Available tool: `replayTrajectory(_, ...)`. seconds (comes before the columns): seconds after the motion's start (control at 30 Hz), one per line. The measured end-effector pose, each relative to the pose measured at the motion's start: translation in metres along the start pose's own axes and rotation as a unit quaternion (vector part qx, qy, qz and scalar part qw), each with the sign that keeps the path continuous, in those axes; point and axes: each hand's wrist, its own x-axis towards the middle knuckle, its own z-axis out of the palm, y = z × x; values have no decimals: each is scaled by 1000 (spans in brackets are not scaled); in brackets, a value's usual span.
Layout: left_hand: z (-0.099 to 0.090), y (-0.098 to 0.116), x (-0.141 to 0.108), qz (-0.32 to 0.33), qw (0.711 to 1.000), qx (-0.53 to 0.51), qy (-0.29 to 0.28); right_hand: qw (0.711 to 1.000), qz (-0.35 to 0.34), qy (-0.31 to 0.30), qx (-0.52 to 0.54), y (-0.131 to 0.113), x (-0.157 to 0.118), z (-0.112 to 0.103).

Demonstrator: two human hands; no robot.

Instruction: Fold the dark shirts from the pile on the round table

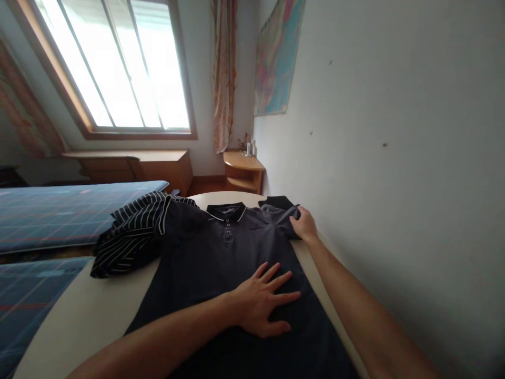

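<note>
A dark polo shirt (221,263) lies spread front side up on a pale round-edged table (98,310), its collar at the far end. My left hand (262,302) rests flat on the shirt's front, fingers spread. At the far right, my right hand (304,223) pinches the edge of the shirt's right-hand sleeve. Just behind that sleeve a piece of black cloth (278,201) shows in part. A bunched black-and-white striped garment (132,237) lies against the shirt's left-hand sleeve, at the table's left edge.
A white wall (394,210) runs close along the table's right side. On the left are blue plaid mattresses (79,216). Beyond the table stand a small wooden corner shelf (244,160) and a low wooden desk (165,163) beneath a bright window (118,68).
</note>
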Motion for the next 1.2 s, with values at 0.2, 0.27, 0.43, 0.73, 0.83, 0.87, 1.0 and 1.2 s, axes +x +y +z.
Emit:
replayTrajectory(0.2, -7, -9, 2, -71, 996, 3, 50, 997, 14, 62, 50, -8, -8, -10)
replayTrajectory(0.27, -10, -23, 7, -127, 989, 29, 72, 995, -6, 71, 73, -14, -12, -13)
replayTrajectory(0.43, -12, -57, 17, -219, 963, 47, 149, 986, -132, 39, 95, -47, -27, -28)
replayTrajectory(0.73, -20, -92, 3, -377, 885, 48, 269, 937, -256, -207, 113, -96, -73, -33)
replayTrajectory(0.83, -18, -94, -1, -364, 896, 65, 248, 958, -217, -182, 46, -90, -78, -26)
replayTrajectory(0.87, -17, -93, -1, -357, 900, 79, 236, 964, -204, -168, 13, -88, -78, -25)
replayTrajectory(1.0, -10, -91, -3, -338, 914, 131, 181, 974, -141, -134, -116, -74, -78, -28)
replayTrajectory(1.2, -7, -90, -8, -335, 920, 132, 152, 970, -37, -160, -176, -56, -78, -38)
